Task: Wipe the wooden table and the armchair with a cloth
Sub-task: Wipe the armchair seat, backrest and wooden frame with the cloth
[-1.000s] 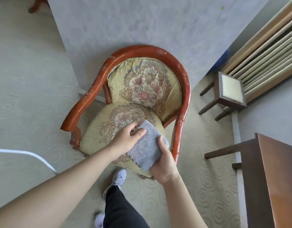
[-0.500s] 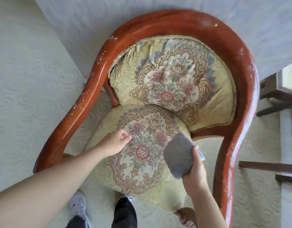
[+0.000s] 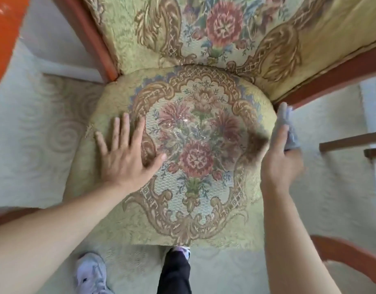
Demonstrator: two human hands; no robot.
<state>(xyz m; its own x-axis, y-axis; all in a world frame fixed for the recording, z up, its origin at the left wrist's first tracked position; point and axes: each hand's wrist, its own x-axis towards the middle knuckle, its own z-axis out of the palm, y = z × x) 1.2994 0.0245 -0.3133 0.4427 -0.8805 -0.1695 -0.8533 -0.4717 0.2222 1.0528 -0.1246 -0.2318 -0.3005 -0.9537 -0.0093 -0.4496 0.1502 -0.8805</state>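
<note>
The armchair fills the view from close above: a round floral seat cushion (image 3: 204,221), a floral backrest (image 3: 225,28) and a red-brown wooden frame (image 3: 335,75). My left hand (image 3: 125,158) lies flat on the left part of the seat, fingers spread, holding nothing. My right hand (image 3: 278,162) hovers at the seat's right edge, edge-on to the camera, gripping the grey cloth (image 3: 290,128). The cloth sticks out beyond the fingers, beside the right arm support. The wooden table is out of view.
Pale carpet (image 3: 34,132) with a swirl pattern surrounds the chair. The chair's armrests show at the left top (image 3: 4,35) and right bottom (image 3: 350,257). Dark wooden rails (image 3: 352,141) of other furniture lie at the right. My shoes and a dark trouser leg (image 3: 174,270) stand below the seat.
The camera has dropped much closer to the seat. My left hand went from a loose fist to flat on the cushion. My right hand carried the cloth off the seat to its right edge.
</note>
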